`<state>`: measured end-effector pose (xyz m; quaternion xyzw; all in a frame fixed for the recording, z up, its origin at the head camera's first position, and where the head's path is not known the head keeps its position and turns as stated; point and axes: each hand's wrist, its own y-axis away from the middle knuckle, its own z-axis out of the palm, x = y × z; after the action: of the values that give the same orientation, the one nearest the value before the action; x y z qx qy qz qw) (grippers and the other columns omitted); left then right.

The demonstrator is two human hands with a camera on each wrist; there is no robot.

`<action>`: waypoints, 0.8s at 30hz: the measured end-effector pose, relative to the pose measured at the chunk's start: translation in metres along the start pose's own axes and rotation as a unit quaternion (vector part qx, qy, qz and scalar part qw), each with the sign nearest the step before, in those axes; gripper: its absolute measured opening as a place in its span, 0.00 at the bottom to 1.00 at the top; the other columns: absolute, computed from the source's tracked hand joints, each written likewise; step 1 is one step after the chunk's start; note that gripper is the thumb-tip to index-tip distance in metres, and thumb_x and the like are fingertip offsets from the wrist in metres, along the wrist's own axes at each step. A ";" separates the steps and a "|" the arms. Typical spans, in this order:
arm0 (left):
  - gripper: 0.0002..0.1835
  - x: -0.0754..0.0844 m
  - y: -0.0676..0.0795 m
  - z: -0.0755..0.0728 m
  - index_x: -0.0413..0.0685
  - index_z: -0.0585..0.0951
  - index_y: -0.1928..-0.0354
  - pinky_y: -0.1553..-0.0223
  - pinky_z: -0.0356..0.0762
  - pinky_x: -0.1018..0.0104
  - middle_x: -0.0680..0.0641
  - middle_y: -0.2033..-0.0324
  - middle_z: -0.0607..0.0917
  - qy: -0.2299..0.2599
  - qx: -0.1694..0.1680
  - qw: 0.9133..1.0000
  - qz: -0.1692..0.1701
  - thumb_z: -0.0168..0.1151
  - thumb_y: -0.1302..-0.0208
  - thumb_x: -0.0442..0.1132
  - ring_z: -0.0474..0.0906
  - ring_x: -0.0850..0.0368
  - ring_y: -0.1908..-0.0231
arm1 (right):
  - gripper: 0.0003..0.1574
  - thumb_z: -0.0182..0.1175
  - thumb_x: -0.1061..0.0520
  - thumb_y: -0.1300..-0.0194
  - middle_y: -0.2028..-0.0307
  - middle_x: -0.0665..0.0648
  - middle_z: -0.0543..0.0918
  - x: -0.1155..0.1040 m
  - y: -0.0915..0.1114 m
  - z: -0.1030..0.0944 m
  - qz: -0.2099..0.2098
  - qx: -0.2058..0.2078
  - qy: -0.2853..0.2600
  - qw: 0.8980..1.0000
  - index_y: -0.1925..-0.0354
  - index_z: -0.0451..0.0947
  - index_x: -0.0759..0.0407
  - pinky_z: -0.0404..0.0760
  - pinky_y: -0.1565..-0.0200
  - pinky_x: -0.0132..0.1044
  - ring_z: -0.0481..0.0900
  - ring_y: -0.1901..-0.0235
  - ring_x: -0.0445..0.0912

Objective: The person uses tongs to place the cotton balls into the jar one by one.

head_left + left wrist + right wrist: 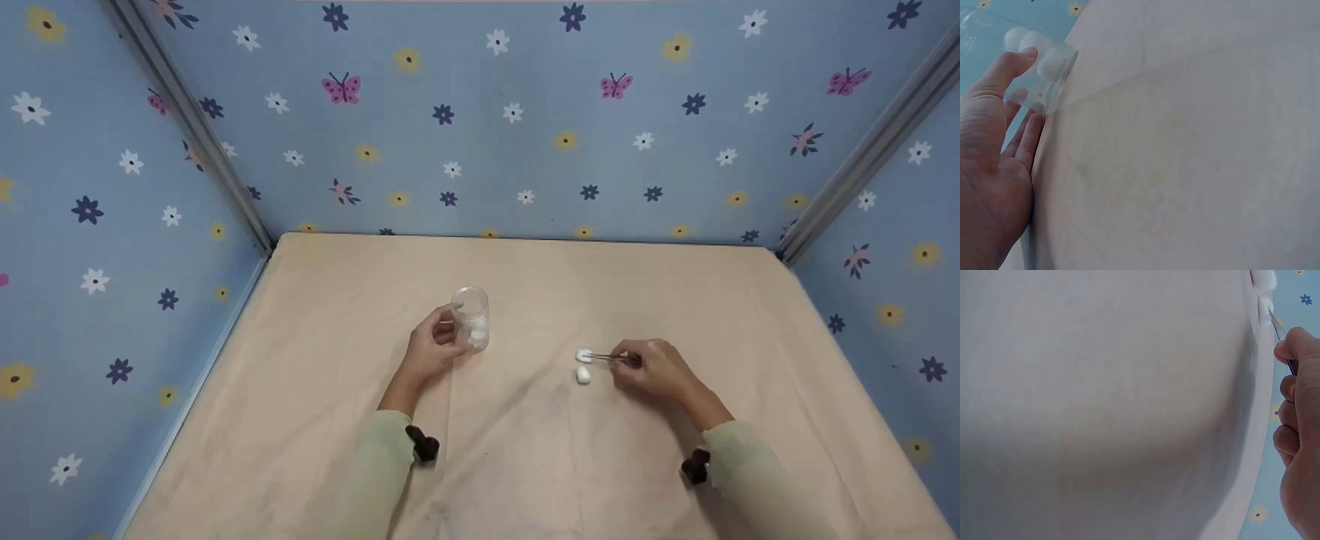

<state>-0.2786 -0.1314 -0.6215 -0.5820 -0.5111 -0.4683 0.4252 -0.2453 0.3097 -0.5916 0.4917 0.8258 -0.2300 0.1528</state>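
My left hand (433, 349) grips a clear jar (471, 304) round its side, thumb on the near wall in the left wrist view. Several white cotton balls (1033, 45) lie in the bottom of the jar. My right hand (654, 367) pinches a pair of metal tweezers (606, 357), which point left. The tips of the tweezers are at a cotton ball (583, 355) on the cloth. Just nearer to me lies a second cotton ball (583, 375). In the right wrist view the tweezers (1276, 325) reach the cotton at the upper right edge.
A beige cloth (525, 435) with a few creases covers the table. Blue flowered panels (480, 135) stand at the back and both sides, joined by grey metal posts (187, 112). Each sleeve has a small dark device (424, 444) at the wrist.
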 end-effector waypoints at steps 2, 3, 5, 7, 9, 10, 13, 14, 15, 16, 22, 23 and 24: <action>0.42 0.000 -0.001 0.000 0.48 0.76 0.20 0.24 0.84 0.42 0.36 0.30 0.82 -0.001 0.000 1.000 -0.001 0.78 0.35 0.24 0.85 0.36 0.30 | 0.05 0.74 0.61 0.31 0.71 0.49 0.90 0.000 0.000 0.000 -0.001 0.001 0.001 1.000 0.58 0.93 0.52 0.72 0.67 0.31 0.70 0.72 0.34; 0.42 0.000 -0.001 0.000 0.48 0.76 0.20 0.24 0.84 0.42 0.36 0.30 0.82 -0.001 0.000 1.000 0.000 0.78 0.35 0.24 0.85 0.36 0.30 | 0.05 0.74 0.62 0.31 0.70 0.50 0.91 0.000 0.000 0.001 -0.001 0.002 0.002 1.000 0.59 0.93 0.52 0.73 0.67 0.31 0.71 0.72 0.35; 0.41 -0.001 -0.001 0.000 0.48 0.76 0.20 0.24 0.85 0.43 0.36 0.30 0.82 -0.002 0.000 1.000 -0.001 0.77 0.35 0.24 0.85 0.36 0.30 | 0.05 0.74 0.62 0.31 0.70 0.50 0.92 0.000 0.000 0.001 -0.004 0.004 0.002 1.000 0.59 0.93 0.53 0.74 0.66 0.32 0.72 0.72 0.35; 0.42 -0.001 -0.001 -0.001 0.48 0.76 0.20 0.24 0.85 0.44 0.36 0.30 0.82 -0.002 0.000 1.000 -0.002 0.78 0.35 0.24 0.85 0.36 0.30 | 0.05 0.74 0.62 0.31 0.69 0.51 0.92 -0.001 0.000 0.001 -0.007 0.005 0.001 1.000 0.59 0.93 0.53 0.75 0.66 0.32 0.73 0.71 0.35; 0.42 -0.002 -0.001 -0.002 0.48 0.76 0.20 0.24 0.85 0.44 0.36 0.30 0.82 -0.001 0.001 1.000 -0.004 0.78 0.36 0.23 0.85 0.36 0.30 | 0.05 0.74 0.62 0.31 0.70 0.51 0.91 -0.002 -0.001 0.002 -0.008 0.005 0.000 1.000 0.59 0.93 0.54 0.74 0.66 0.32 0.72 0.72 0.35; 0.42 -0.002 -0.001 -0.002 0.48 0.76 0.20 0.25 0.85 0.45 0.36 0.30 0.82 -0.002 0.003 1.000 -0.005 0.78 0.36 0.23 0.86 0.36 0.30 | 0.04 0.74 0.62 0.31 0.70 0.51 0.91 -0.003 -0.001 0.002 -0.009 0.005 -0.001 1.000 0.59 0.93 0.54 0.74 0.66 0.32 0.72 0.72 0.35; 0.43 -0.002 0.000 -0.003 0.48 0.76 0.20 0.25 0.86 0.45 0.35 0.31 0.82 -0.004 0.005 1.000 -0.004 0.78 0.36 0.23 0.86 0.36 0.31 | 0.04 0.75 0.62 0.31 0.71 0.51 0.91 -0.004 -0.002 0.002 -0.011 0.005 -0.002 1.000 0.58 0.94 0.55 0.74 0.66 0.32 0.71 0.72 0.35; 0.43 -0.002 0.000 -0.003 0.48 0.76 0.20 0.25 0.86 0.45 0.35 0.31 0.82 -0.004 0.005 1.000 -0.003 0.78 0.36 0.23 0.86 0.36 0.31 | 0.04 0.75 0.61 0.31 0.70 0.51 0.91 -0.004 -0.002 0.002 -0.012 0.006 -0.002 1.000 0.58 0.94 0.55 0.74 0.66 0.32 0.72 0.72 0.35; 0.42 -0.002 0.000 -0.003 0.48 0.76 0.20 0.25 0.86 0.46 0.35 0.31 0.82 -0.006 0.005 1.000 -0.003 0.78 0.36 0.23 0.86 0.36 0.31 | 0.04 0.75 0.61 0.31 0.70 0.51 0.91 -0.005 -0.002 0.001 -0.013 0.006 -0.003 1.000 0.58 0.94 0.54 0.74 0.66 0.32 0.72 0.72 0.35; 0.42 -0.002 0.000 -0.002 0.48 0.75 0.20 0.25 0.86 0.46 0.35 0.30 0.82 -0.006 0.006 1.000 -0.002 0.78 0.36 0.23 0.86 0.36 0.31 | 0.04 0.75 0.61 0.31 0.70 0.51 0.91 -0.005 -0.003 0.001 -0.013 0.007 -0.003 1.000 0.58 0.94 0.54 0.75 0.65 0.32 0.72 0.71 0.35; 0.43 -0.001 -0.001 -0.001 0.49 0.76 0.20 0.25 0.86 0.47 0.35 0.29 0.81 0.006 -0.001 1.000 -0.001 0.78 0.36 0.23 0.85 0.35 0.30 | 0.04 0.75 0.60 0.30 0.70 0.50 0.91 -0.004 -0.005 0.000 -0.007 0.012 0.001 1.000 0.58 0.94 0.53 0.75 0.64 0.32 0.73 0.71 0.36; 0.43 -0.001 -0.001 -0.001 0.50 0.76 0.19 0.25 0.86 0.48 0.36 0.29 0.81 0.008 -0.003 1.000 -0.002 0.78 0.36 0.23 0.85 0.36 0.30 | 0.03 0.75 0.60 0.30 0.70 0.50 0.91 -0.004 -0.006 0.000 -0.005 0.014 0.002 1.000 0.59 0.93 0.53 0.74 0.65 0.32 0.72 0.71 0.36; 0.44 0.000 -0.001 -0.001 0.50 0.76 0.19 0.24 0.85 0.49 0.36 0.29 0.81 0.010 -0.005 1.000 -0.002 0.78 0.36 0.22 0.85 0.36 0.29 | 0.04 0.75 0.61 0.30 0.71 0.50 0.90 -0.004 -0.006 0.000 -0.005 0.016 0.002 1.000 0.59 0.94 0.53 0.73 0.65 0.32 0.71 0.72 0.36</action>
<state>-0.2794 -0.1323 -0.6215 -0.5787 -0.5054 -0.4773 0.4264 -0.2493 0.3046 -0.5881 0.4905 0.8248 -0.2427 0.1422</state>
